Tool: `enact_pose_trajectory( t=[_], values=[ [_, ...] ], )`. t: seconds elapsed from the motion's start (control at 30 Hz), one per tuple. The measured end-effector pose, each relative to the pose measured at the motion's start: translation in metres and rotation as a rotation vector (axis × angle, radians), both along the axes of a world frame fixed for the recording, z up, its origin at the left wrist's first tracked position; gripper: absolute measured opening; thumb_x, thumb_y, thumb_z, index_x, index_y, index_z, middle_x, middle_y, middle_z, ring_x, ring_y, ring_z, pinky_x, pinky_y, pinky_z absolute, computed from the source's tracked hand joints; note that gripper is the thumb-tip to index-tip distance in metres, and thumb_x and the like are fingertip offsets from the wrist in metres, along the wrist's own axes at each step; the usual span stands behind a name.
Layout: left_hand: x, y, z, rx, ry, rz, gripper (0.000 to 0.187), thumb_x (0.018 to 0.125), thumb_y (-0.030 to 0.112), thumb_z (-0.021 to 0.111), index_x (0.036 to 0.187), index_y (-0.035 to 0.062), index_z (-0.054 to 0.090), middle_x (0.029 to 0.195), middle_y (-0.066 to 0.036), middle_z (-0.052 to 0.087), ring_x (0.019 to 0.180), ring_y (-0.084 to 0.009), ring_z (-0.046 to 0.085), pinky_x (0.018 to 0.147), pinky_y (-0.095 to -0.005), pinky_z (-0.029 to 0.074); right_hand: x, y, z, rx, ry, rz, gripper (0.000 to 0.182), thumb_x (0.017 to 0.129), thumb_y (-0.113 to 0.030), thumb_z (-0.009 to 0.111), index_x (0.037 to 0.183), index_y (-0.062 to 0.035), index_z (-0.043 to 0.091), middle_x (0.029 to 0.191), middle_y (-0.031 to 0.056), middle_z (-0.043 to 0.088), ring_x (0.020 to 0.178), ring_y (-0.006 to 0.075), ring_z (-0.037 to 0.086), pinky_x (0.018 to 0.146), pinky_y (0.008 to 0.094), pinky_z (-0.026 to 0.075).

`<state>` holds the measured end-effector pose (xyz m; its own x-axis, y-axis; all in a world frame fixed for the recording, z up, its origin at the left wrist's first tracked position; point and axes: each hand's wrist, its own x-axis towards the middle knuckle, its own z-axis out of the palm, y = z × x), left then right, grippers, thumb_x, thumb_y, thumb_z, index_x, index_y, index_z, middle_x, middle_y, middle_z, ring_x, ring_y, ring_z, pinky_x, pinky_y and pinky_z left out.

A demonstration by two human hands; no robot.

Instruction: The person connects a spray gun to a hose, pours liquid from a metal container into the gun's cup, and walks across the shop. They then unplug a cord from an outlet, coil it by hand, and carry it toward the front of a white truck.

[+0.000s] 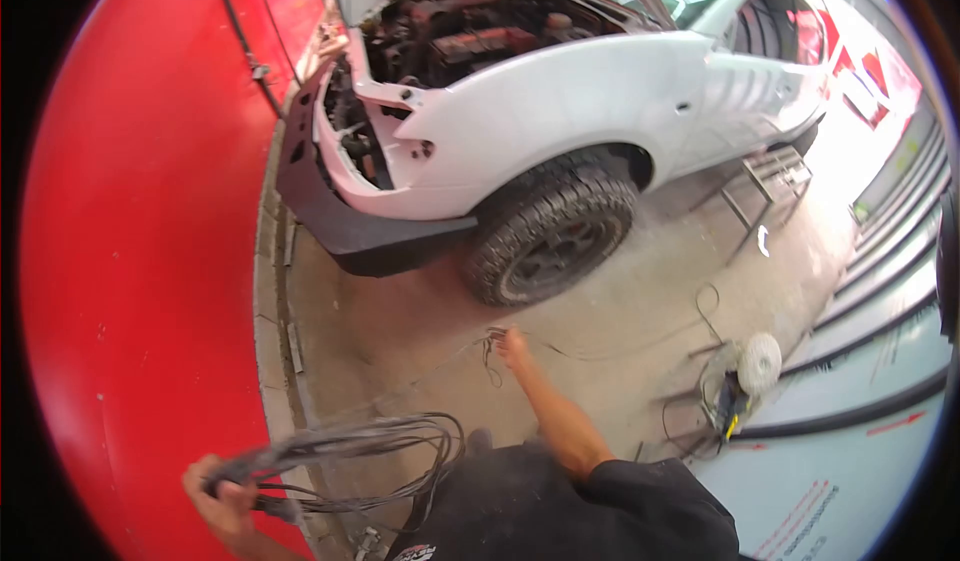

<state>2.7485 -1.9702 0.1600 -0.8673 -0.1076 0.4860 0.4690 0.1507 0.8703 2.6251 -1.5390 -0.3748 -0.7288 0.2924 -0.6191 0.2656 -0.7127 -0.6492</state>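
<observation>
My left hand (222,506) is wrapped round a bundle of coiled dark cable (375,435) at the lower left, and the loops hang out towards my body. Stretched out in front of me, my right hand (509,347) is closed on a stretch of the same sort of cable, with a small loop dangling below it. From there a thin line of cable (600,358) runs over the floor to the right. The fingertips of my right hand are small and partly blurred.
A white vehicle (560,91) with its hood up and a large front tire (560,236) stands ahead. A red wall (150,261) is on the left. To the right are a metal stand (775,176) and a power tool with a round white pad (760,363), near wrapped panels (850,461).
</observation>
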Motion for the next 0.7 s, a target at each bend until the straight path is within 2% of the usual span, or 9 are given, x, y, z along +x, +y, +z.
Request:
enact_pose_trajectory(
  t=[0.1,0.17,0.37,0.43,0.47,0.5,0.57,0.63,0.7],
  values=[
    [0.002,-0.07,0.021,0.34,-0.104,0.089,0.026,0.098,0.031,0.052,0.09,0.0069,0.05,0.05,0.005,0.026,0.041,-0.0054,0.023,0.037,-0.022,0.018,0.009,0.07,0.008,0.306,0.243,-0.085,0.04,0.099,-0.04,0.04,0.108,-0.0083,0.062,0.079,0.0012,0.056,0.056,0.0115,0.043,0.051,0.0264,0.039],
    [-0.001,-0.12,0.026,0.511,-0.063,0.164,0.025,0.099,0.029,0.05,0.089,0.0058,0.05,0.05,0.005,0.025,0.039,-0.005,0.02,0.036,-0.0228,0.016,0.01,0.103,0.06,0.224,-0.063,-0.293,0.037,0.1,-0.036,0.04,0.105,-0.007,0.062,0.077,0.0014,0.053,0.057,0.0126,0.044,0.052,0.0276,0.04],
    [-0.036,-0.279,-0.059,0.8,0.063,0.691,0.031,0.102,0.029,0.042,0.078,0.0097,0.045,0.051,0.005,0.019,0.042,-0.0057,0.019,0.045,-0.0189,0.023,0.035,0.143,0.134,0.068,0.153,-0.685,0.029,0.101,-0.03,0.038,0.101,-0.0057,0.054,0.064,-0.0016,0.041,0.052,0.0098,0.038,0.044,0.0275,0.034],
    [-0.051,-0.29,-0.117,0.882,0.123,0.212,0.033,0.103,0.029,0.039,0.075,0.0121,0.04,0.052,0.004,0.017,0.044,-0.0067,0.018,0.054,-0.0183,0.03,0.049,0.126,0.152,-0.036,0.295,-0.582,0.018,0.1,-0.025,0.041,0.091,-0.0112,0.048,0.055,-0.0053,0.031,0.045,0.008,0.03,0.041,0.0265,0.027],
    [-0.059,-0.216,-0.1,1.047,-0.028,0.381,0.038,0.103,0.03,0.036,0.069,0.0137,0.038,0.052,0.004,0.016,0.045,-0.0078,0.017,0.063,-0.0187,0.034,0.052,0.1,0.163,-0.093,0.411,-0.541,0.017,0.099,-0.025,0.043,0.086,-0.0138,0.046,0.053,-0.0071,0.029,0.045,0.008,0.031,0.041,0.0252,0.026],
    [-0.074,-0.206,-0.139,0.976,-0.012,-0.111,0.042,0.102,0.03,0.039,0.064,0.0143,0.035,0.052,0.005,0.014,0.045,-0.0068,0.02,0.069,-0.0233,0.042,0.056,0.064,0.199,-0.193,0.367,-0.531,0.015,0.096,-0.021,0.048,0.082,-0.0149,0.047,0.054,-0.0065,0.032,0.045,0.0086,0.033,0.041,0.0258,0.028],
    [-0.086,-0.111,-0.166,0.643,-0.258,-0.092,0.039,0.103,0.021,0.037,0.065,0.012,0.037,0.053,0.004,0.025,0.047,-0.0075,0.03,0.084,-0.0337,0.05,0.063,-0.003,0.231,-0.353,0.232,-0.345,0.007,0.086,-0.016,0.052,0.08,-0.0155,0.048,0.054,-0.0036,0.036,0.045,0.0114,0.036,0.04,0.0285,0.028],
    [-0.115,-0.068,-0.232,0.583,-0.602,-0.343,0.035,0.099,0.017,0.043,0.064,0.01,0.039,0.053,0.003,0.026,0.048,-0.0107,0.033,0.088,-0.0381,0.05,0.075,-0.082,0.266,-0.326,0.038,-0.155,0.012,0.094,-0.023,0.044,0.085,-0.0163,0.047,0.056,-0.0033,0.037,0.044,0.0105,0.034,0.039,0.0281,0.023],
    [-0.098,0.039,-0.247,0.433,-0.971,-0.527,0.024,0.093,0.017,0.052,0.075,0.0026,0.057,0.086,-0.009,0.058,0.076,-0.0219,0.058,0.096,-0.0422,0.046,0.082,-0.138,0.262,-0.601,0.266,0.035,0.02,0.099,-0.029,0.039,0.089,-0.0149,0.049,0.056,-0.0037,0.036,0.046,0.0111,0.035,0.041,0.0282,0.026]
  ],
)
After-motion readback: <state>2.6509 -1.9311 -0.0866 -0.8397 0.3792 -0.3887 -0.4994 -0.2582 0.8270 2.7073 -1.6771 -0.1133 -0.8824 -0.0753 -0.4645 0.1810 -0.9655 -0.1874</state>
